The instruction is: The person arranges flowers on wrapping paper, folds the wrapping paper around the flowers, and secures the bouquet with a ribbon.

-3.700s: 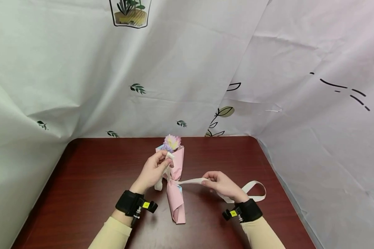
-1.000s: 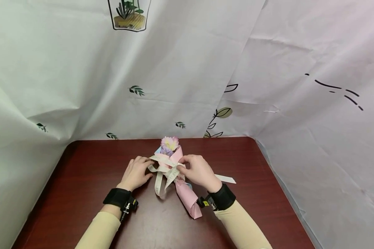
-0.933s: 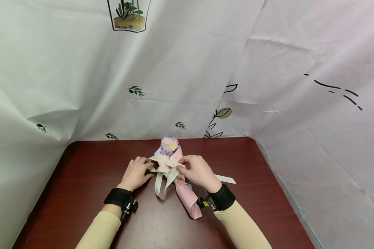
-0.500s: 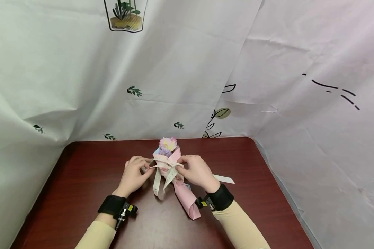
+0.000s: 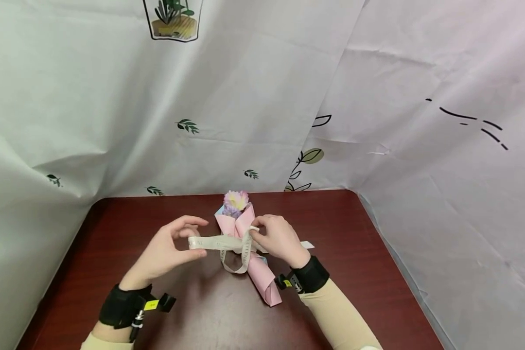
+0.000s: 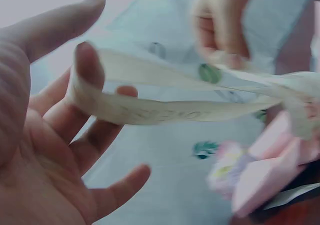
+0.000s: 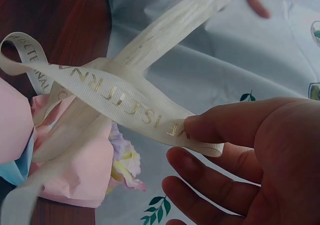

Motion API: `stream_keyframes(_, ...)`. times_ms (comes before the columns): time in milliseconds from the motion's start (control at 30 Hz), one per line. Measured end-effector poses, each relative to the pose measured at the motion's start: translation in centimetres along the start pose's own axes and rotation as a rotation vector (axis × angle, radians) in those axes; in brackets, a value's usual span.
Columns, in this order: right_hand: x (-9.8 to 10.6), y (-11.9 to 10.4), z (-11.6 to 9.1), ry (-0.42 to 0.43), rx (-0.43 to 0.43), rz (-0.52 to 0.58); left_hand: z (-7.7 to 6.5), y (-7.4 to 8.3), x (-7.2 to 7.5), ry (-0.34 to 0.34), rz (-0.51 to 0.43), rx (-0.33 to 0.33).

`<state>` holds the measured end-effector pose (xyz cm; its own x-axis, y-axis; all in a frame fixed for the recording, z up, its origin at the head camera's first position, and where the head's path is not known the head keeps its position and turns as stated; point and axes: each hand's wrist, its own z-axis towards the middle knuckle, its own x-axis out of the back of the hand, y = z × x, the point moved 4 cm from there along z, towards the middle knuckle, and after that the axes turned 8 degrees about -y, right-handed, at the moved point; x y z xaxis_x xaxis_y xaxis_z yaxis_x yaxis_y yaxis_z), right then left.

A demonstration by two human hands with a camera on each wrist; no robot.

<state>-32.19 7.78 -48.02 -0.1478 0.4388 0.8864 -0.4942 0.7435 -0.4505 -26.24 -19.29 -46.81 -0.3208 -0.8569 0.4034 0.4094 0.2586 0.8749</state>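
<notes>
Pink-wrapped bouquet (image 5: 264, 282) lies on the table, slanting, with a pink-yellow flower (image 5: 235, 200) and purple blossom at its top. Cream lettered ribbon (image 5: 214, 243) crosses the bouquet's narrow middle. My left hand (image 5: 157, 250), left of the bouquet, has its thumb and fingers spread apart; a ribbon loop runs round one finger, stretched toward the bouquet. Over the wrapping, my right hand (image 5: 282, 240) pinches a fold of the ribbon between thumb and index finger, clearly seen in the right wrist view. Another ribbon loop hangs below it. The ribbon's crossing is partly covered by its strands.
The dark red-brown table (image 5: 354, 291) carries the bouquet near its middle. A loose ribbon end (image 5: 307, 244) sticks out right of my right hand. Grey-white printed cloth (image 5: 253, 97) hangs behind the table and along both sides.
My left hand has moved left and toward me, drawing a ribbon loop out wide from the bouquet. My right hand stays nearly in place, pinching the ribbon. The loose end at right has shortened.
</notes>
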Motion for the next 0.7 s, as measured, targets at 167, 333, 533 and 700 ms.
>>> stream_keyframes(167,0.1,0.4,0.0,0.014,-0.022,0.005,-1.6,1.8,2.5,0.031,-0.053,-0.009)
stream_keyframes(333,0.1,0.5,0.1,0.028,-0.046,0.022,-3.2,3.2,3.8,0.077,-0.079,-0.02)
stream_keyframes(533,0.3,0.1,0.5,0.071,-0.061,0.123,-4.1,3.9,-0.5,-0.145,-0.101,-0.05)
stream_keyframes(700,0.8,-0.7,0.9,0.154,-0.062,0.163,-3.4,3.5,-6.9,-0.411,-0.222,-0.098)
